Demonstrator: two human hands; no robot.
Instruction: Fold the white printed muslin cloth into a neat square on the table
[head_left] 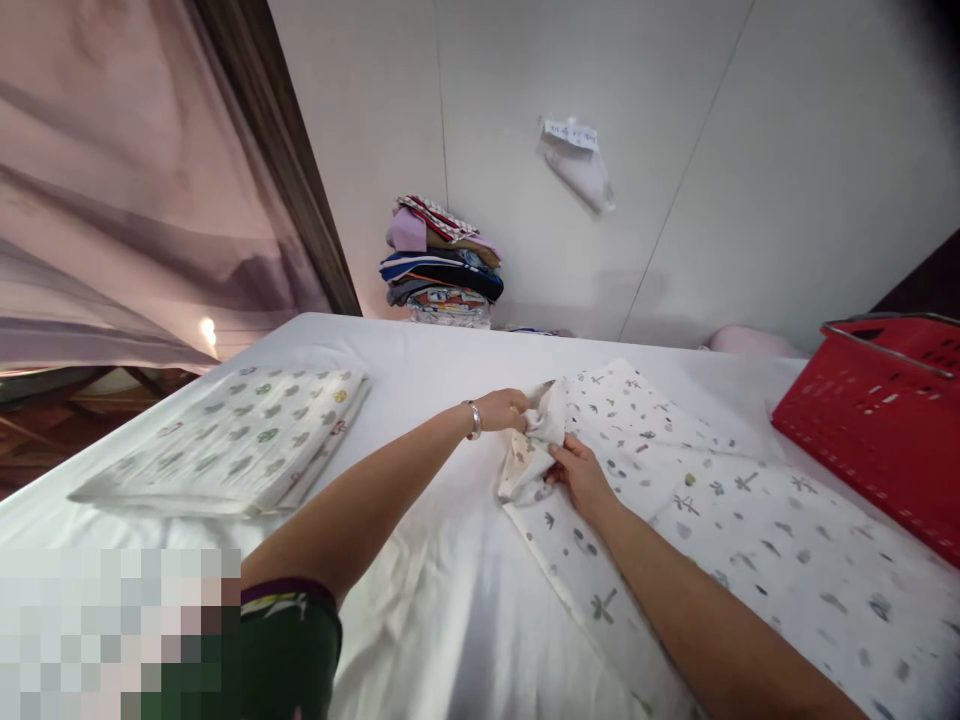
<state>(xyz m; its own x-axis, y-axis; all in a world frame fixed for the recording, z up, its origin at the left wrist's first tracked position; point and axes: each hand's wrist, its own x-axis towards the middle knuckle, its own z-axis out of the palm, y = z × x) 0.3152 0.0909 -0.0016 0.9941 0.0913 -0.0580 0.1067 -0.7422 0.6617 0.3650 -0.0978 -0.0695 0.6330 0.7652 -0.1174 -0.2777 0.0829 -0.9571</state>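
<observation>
A white cloth printed with small grey and brown leaf shapes (712,520) lies spread over the right half of a white-covered table (420,370). My left hand (501,410), a silver bangle on its wrist, is closed on a bunched corner of this cloth. My right hand (577,475) pinches the same bunched fabric just below and to the right. Both forearms reach forward from the near edge. The bunched corner (536,440) stands up between the two hands.
A folded white cloth with green and grey prints (240,440) lies at the left of the table. A red plastic basket (877,420) stands at the right edge. A stack of folded clothes (442,265) sits against the white wall behind. A curtain hangs at the left.
</observation>
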